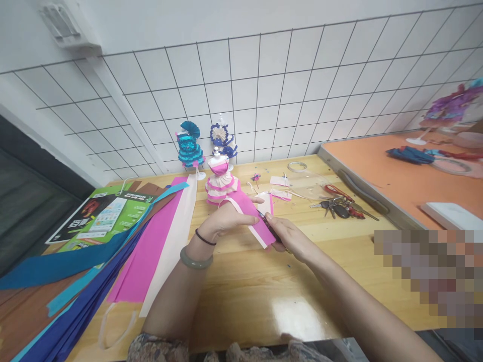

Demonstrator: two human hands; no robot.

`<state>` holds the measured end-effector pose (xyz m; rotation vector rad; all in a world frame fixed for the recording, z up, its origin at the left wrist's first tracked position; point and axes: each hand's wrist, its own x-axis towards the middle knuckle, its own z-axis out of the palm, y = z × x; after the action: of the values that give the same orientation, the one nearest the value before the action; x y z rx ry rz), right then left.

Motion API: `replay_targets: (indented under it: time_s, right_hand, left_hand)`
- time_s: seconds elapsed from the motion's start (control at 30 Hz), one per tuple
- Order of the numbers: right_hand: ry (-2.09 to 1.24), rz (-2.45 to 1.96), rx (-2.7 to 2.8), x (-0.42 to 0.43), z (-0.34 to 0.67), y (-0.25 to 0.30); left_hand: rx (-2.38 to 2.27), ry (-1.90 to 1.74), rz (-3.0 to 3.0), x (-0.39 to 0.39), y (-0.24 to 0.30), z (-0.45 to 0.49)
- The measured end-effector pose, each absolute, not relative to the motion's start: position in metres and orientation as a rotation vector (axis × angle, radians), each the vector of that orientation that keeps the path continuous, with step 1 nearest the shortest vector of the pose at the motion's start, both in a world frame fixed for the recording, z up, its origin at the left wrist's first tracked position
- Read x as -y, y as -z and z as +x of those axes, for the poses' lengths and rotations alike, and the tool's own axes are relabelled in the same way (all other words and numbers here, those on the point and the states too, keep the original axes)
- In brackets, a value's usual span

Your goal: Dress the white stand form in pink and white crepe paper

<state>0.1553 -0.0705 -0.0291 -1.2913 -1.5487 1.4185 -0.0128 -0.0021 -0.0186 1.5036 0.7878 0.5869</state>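
My left hand [225, 219] holds a pink paper strip [246, 207] with a white edge, its thumb lying across the top. My right hand [290, 236] is closed around dark-handled scissors [270, 229], whose blades are at the strip by my left thumb. How far the blades are apart is too small to tell. Just beyond the strip stands a small dress form in a pink and white tiered paper dress [222, 186]. A white and pink paper piece [265, 202] lies right behind the scissors.
Behind stand a teal paper dress [189, 151] and a blue and cream one [230, 151]. Long pink [151, 246], white, blue and brown paper sheets cover the left side. Keys [341, 208], a tape roll [297, 166] and paper scraps [279, 181] lie right. An orange table [377, 166] adjoins.
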Motion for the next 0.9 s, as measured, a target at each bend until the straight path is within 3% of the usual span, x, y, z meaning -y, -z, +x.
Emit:
replay_targets:
  time_s: [0.9]
  right_hand:
    - [-1.464,-1.407,1.353,0.064,0.152,0.04]
  left_hand:
    - [-0.826,-0.595,1.543,0.001,0.025,-0.006]
